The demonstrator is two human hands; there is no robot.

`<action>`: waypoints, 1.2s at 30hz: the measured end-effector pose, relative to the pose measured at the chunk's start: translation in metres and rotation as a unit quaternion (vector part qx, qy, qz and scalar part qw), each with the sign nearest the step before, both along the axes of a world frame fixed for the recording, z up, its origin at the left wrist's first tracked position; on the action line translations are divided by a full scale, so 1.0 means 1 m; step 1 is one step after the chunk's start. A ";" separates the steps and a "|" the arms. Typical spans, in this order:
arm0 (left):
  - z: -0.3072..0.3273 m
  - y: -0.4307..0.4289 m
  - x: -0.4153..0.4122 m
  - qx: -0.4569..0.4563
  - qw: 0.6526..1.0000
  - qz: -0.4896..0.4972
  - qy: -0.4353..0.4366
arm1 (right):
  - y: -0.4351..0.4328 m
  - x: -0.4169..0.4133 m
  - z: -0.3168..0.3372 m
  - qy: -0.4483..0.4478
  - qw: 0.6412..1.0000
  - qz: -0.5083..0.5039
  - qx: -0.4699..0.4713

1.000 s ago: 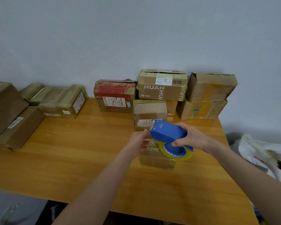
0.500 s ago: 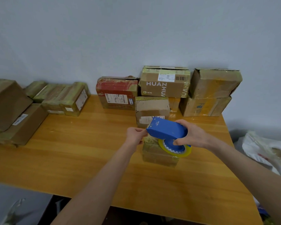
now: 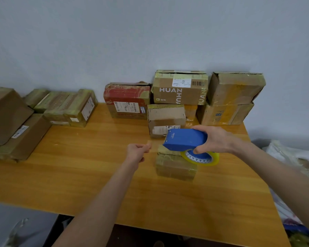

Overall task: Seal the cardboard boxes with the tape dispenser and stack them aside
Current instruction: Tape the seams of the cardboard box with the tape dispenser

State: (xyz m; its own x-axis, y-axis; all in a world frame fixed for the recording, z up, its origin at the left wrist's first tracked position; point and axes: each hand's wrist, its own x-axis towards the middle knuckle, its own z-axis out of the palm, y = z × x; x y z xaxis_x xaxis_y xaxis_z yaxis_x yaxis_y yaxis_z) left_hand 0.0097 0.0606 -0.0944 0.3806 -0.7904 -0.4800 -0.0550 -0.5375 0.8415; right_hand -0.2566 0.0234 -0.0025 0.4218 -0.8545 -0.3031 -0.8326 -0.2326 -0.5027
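A small tape-wrapped cardboard box [image 3: 175, 168] lies on the wooden table [image 3: 89, 163], right of centre. My right hand [image 3: 217, 139] grips the blue tape dispenser [image 3: 185, 139] just above the box's far end, with its clear yellowish tape roll [image 3: 210, 160] hanging underneath. To the left of the dispenser's mouth, my left hand [image 3: 137, 151] has its fingertips pinched together on the end of a faint clear tape strip, a short way left of the box and above the table.
Sealed boxes line the back wall: a red-topped one [image 3: 127, 100], a HUAN box [image 3: 180, 90] on another [image 3: 165, 118], and a stack of two [image 3: 234, 97]. More boxes sit at the left [image 3: 68, 107] [image 3: 7, 114]. White bags [image 3: 292, 155] lie off the right edge.
My left hand has moved left away from the dispenser's mouth, drawing the tape out. The dispenser has stayed over the small box, and the view has shifted slightly.
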 end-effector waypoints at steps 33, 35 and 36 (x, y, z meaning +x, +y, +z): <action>-0.048 0.030 -0.034 -0.142 0.699 -0.473 -0.518 | 0.007 0.013 -0.021 0.064 0.996 0.006 -0.065; -0.048 0.028 -0.034 -0.137 0.691 -0.472 -0.530 | 0.006 0.012 -0.019 0.064 0.996 0.008 -0.061; -0.047 0.027 -0.035 -0.136 0.688 -0.471 -0.535 | 0.006 0.012 -0.019 0.060 0.997 0.012 -0.056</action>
